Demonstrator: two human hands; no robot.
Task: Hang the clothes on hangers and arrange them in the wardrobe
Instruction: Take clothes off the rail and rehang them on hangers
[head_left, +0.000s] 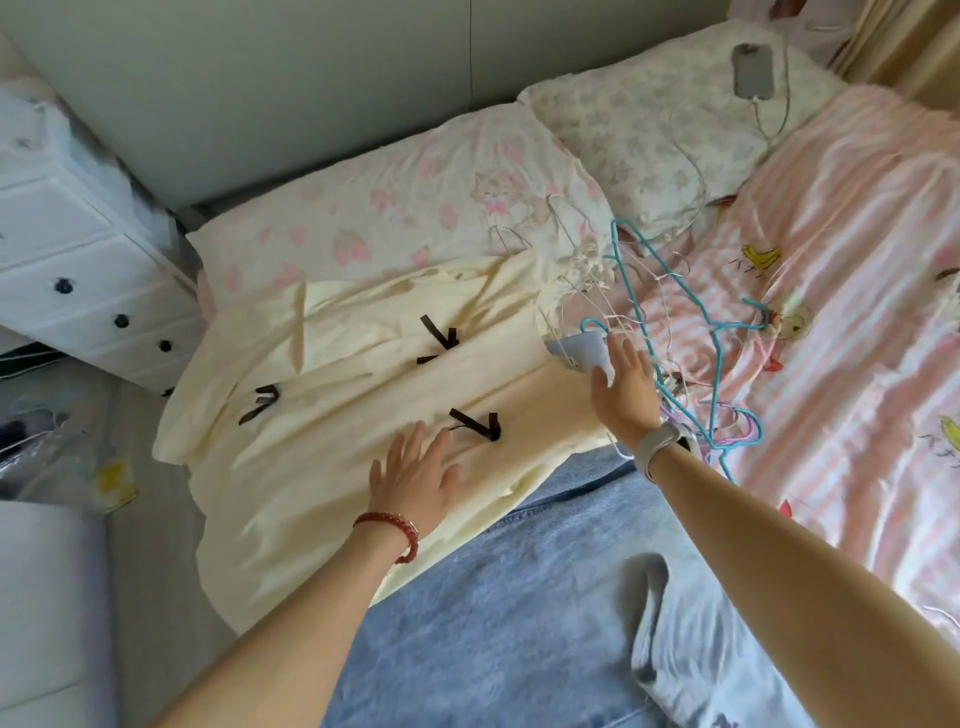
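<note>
With the left hand (415, 480) flat and open on the cream garment (363, 384) spread at the bed's (857, 364) left edge, the open right hand (623, 387) reaches the tangled hangers (675, 312) mid-bed, where pulling one probably drags the others along.

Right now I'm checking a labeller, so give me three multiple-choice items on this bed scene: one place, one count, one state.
1. Where does the phone lie?
A. on the far pillow
B. on the drawer unit
C. on the denim

2. How many black ribbon bows show on the cream garment?
A. one
B. three
C. six

3. How is the left hand?
A. gripping a hanger
B. flat, fingers spread, on the cream garment
C. curled in a fist

Answers: 1 A, it lies there with a cable attached. 2 B, three bows are visible. 3 B, its fingers are straight and hold nothing.
</note>
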